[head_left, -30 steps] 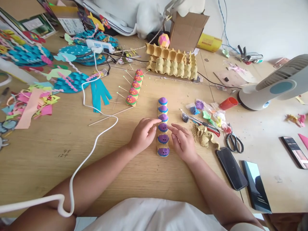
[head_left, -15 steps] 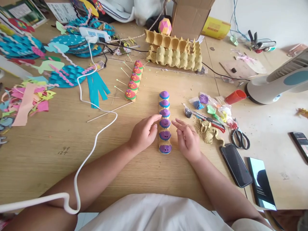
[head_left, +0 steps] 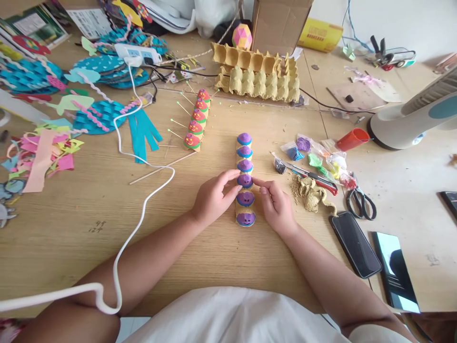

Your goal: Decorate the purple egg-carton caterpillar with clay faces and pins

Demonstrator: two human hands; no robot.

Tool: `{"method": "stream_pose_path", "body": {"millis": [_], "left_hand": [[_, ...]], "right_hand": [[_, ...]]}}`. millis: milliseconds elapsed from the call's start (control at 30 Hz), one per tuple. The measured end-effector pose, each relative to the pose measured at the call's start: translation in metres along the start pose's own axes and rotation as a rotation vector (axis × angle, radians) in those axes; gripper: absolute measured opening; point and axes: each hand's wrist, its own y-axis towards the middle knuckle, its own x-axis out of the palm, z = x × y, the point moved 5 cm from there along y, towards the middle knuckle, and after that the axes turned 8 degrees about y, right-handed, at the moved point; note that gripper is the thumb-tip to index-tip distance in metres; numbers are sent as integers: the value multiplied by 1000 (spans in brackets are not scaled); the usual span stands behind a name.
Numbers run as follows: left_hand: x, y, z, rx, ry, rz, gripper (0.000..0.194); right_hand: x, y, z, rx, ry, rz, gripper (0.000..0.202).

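Observation:
An egg-carton strip [head_left: 245, 199] with purple, blue-rimmed domes lies lengthwise before me. Small black dots mark the nearer domes like eyes, and the nearest one also shows a dark mouth line. My left hand [head_left: 215, 196] steadies the strip from the left, index finger and thumb against the fourth dome from the far end. From the right, my right hand [head_left: 278, 206] touches that same dome with its index fingertip. Its other fingers are curled and its thumb lies near the index; anything tiny between them cannot be made out.
Farther back stand a red caterpillar strip [head_left: 194, 127] with stick feelers and an egg carton [head_left: 264, 85]. On the right lie bagged clay [head_left: 316, 161], a utility knife [head_left: 310, 176], scissors [head_left: 361, 202] and phones [head_left: 355, 244]. A white cable [head_left: 143, 209] crosses the left side.
My right hand has moved left to touch the fourth dome, its fingers drawing closer together. My left thumb has come against the strip. The view has shifted slightly.

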Motion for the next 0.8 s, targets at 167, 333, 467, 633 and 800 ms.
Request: {"method": "stream_pose_path", "body": {"millis": [167,333,467,633,800], "left_hand": [[2,6,-2,-23,-36,16,34],[2,10,-3,-41,-55,44,29],[3,12,-3,-54,-59,51,31],[4,13,-5,-57,-61,49,32],[-3,8,-12,-119,-78,92,26]], "right_hand": [[2,0,0,-5,11,-5,31],[4,-1,-2,-15,8,-13,33],[4,0,-5,-26,6,-11,32],[5,-1,-5,-10,6,-13,32],[3,-2,-2,10,38,23,27]]}}
